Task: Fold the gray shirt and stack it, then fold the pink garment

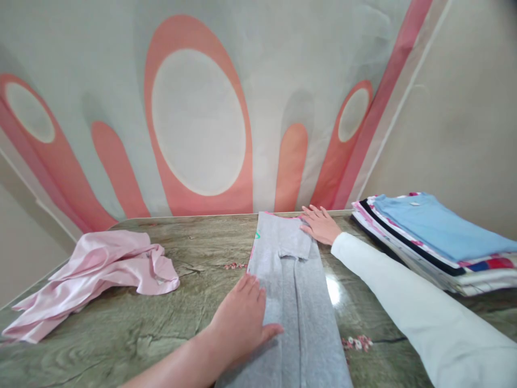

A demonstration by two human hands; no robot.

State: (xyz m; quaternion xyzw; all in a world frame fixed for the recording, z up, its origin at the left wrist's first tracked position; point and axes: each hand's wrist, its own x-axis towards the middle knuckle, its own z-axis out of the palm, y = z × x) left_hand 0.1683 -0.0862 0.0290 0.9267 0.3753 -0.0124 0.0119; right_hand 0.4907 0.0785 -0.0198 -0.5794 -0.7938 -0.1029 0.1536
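A grey T-shirt [269,291], folded lengthwise into a long strip, lies on the table in front of me. One short sleeve is laid over its far end, and bits of pink show along its edges. My left hand [244,312] rests palm down on the strip's left side, fingers stretched out and thumb apart. At the far right corner of the shirt, my right hand [321,223] lies flat with its fingers spread, touching the cloth near the sleeve. The near end of the shirt runs out of view.
A crumpled pink garment [109,267] lies at the left of the wood-patterned table [194,307]. To the right stands a stack of folded clothes with a light blue shirt [440,221] on top. A wall [266,97] with pink and coral shapes rises behind the table.
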